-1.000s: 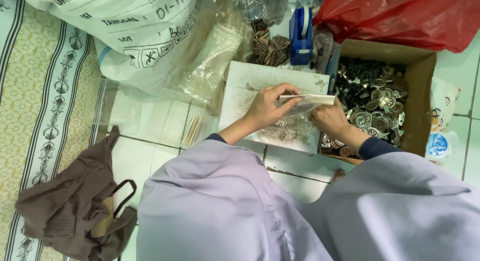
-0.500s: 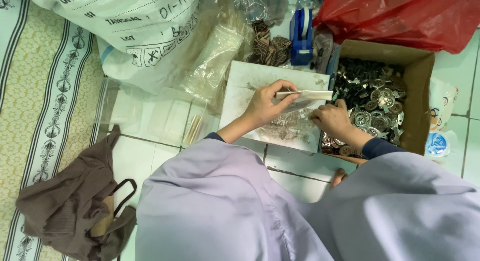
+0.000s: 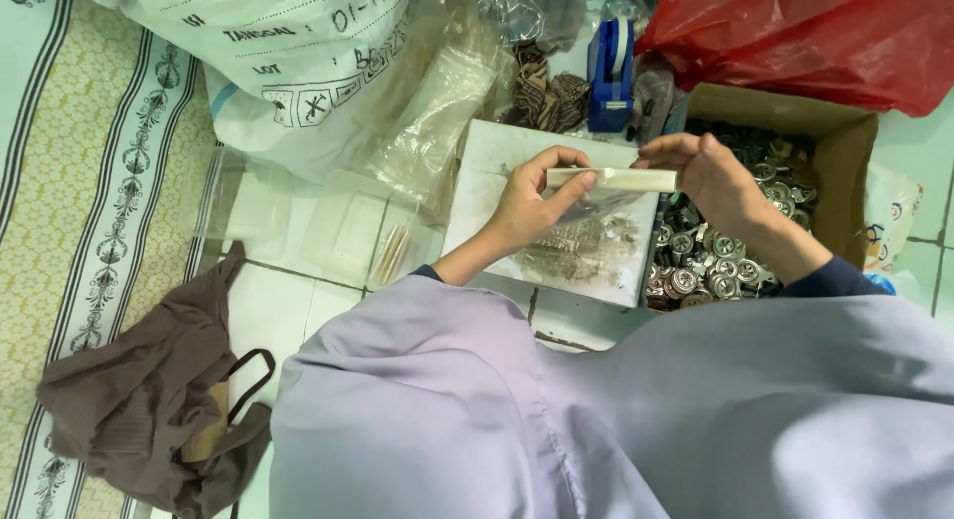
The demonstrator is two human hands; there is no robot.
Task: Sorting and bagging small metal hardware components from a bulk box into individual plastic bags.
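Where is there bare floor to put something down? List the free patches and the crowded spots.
Free: the white tiles between the brown bag and the white board, partly under clear plastic sleeves. Crowded: everything above the left hand and right hand with their white strip, namely sack, tape dispenser, red bag, cardboard box.

Two hands, left hand (image 3: 527, 206) and right hand (image 3: 720, 186); one pale strip (image 3: 611, 179); one cardboard box (image 3: 845, 151), right; one blue tape dispenser (image 3: 609, 77); one brown bag (image 3: 139, 400), lower left.

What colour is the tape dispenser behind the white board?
Blue, with a white roll; the tape dispenser shows clearly in the head view.
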